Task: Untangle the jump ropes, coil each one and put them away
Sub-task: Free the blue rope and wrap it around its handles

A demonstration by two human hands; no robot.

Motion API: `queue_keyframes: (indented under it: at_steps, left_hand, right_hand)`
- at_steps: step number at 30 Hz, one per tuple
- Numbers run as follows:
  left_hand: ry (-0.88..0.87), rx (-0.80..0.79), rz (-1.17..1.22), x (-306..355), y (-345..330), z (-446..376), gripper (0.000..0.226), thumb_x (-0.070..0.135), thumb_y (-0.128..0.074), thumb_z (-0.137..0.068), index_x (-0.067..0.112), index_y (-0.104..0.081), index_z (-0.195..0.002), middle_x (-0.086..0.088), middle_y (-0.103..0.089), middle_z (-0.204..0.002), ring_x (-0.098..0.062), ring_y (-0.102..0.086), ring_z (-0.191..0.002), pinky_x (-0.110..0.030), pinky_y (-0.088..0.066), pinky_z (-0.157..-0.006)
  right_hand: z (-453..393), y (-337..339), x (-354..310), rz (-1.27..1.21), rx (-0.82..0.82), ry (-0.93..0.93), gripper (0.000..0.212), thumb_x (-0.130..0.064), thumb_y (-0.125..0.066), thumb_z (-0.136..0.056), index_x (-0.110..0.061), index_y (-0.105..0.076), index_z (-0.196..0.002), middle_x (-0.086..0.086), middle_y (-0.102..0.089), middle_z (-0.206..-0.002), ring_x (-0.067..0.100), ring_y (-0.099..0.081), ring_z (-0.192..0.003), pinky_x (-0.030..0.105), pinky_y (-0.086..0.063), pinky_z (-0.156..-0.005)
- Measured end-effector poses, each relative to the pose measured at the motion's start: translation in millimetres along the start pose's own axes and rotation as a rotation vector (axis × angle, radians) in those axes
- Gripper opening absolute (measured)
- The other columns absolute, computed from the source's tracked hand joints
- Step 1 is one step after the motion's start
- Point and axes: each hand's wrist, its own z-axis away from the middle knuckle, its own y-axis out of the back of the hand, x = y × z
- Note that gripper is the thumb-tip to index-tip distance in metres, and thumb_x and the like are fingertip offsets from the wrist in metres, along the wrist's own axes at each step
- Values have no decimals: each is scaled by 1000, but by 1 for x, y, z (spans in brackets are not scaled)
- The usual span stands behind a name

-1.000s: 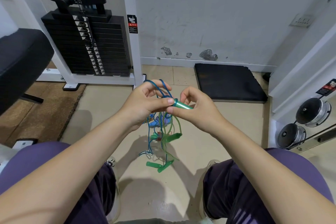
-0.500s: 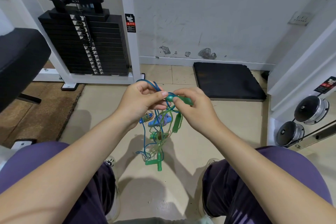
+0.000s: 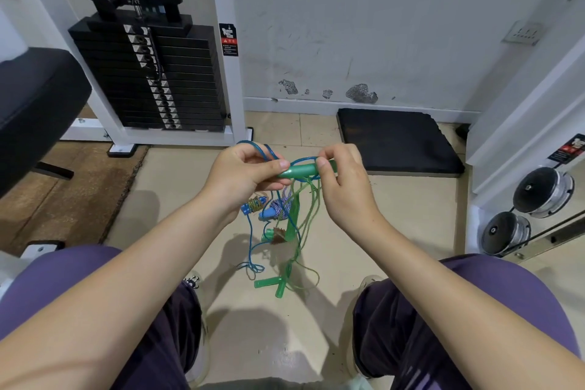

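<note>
Both hands pinch a smooth tapered green handle.

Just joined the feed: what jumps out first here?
Mid-frame, both hands work a tangle of ropes: the right hand pinches a green handle, and the left hand grips blue cord. The rest dangles to the floor between the knees. A black weight stack stands behind on the left.
</note>
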Motion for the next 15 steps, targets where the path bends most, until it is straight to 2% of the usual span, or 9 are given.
queue_keyframes:
  at_steps: [3,5,10,13,15]
  left_hand:
    - [-28,36,2,2,5,-4,9,-2,-72,-83,0,-65,-88,-8,-72,-72,-21,-72,-63,-25,-61,-65]
    - [-46,58,18,2,7,-5,8,-2,-70,-84,3,-65,-86,-3,-71,-72,-15,-71,-63,-24,-60,-64]
    - [-107,138,49,-1,7,-8,9,-1,-66,-89,4,-61,-84,-4,-68,-74,-14,-70,-66,-27,-61,-65]
    - [-145,159,40,-4,4,-9,8,0,-64,-91,3,-58,-87,-11,-65,-80,-15,-70,-66,-29,-61,-64]
    - [-178,162,0,-7,2,-9,8,1,-65,-91,3,-59,-87,-16,-63,-86,-16,-70,-68,-28,-60,-63]
  right_hand:
    - [-2,3,-1,19,4,-18,8,-8,-49,-98,-9,-55,-95,2,-46,-98,5,-37,-78,18,-28,-71]
    - [-3,3,-1,-2,-23,-64,9,-9,-49,-98,-15,-53,-92,1,-48,-98,11,-47,-84,19,-31,-71]
    - [-3,1,-1,-30,-101,-165,11,-12,-49,-99,-17,-52,-89,0,-46,-100,27,-59,-97,33,-45,-88]
    - [-5,0,-2,-62,-146,-243,17,-17,-44,-99,-22,-50,-84,-7,-41,-94,27,-56,-101,43,-47,-96]
    - [-5,0,-3,-57,-158,-243,17,-15,-40,-99,-16,-50,-86,-9,-39,-89,28,-51,-105,40,-45,-96]
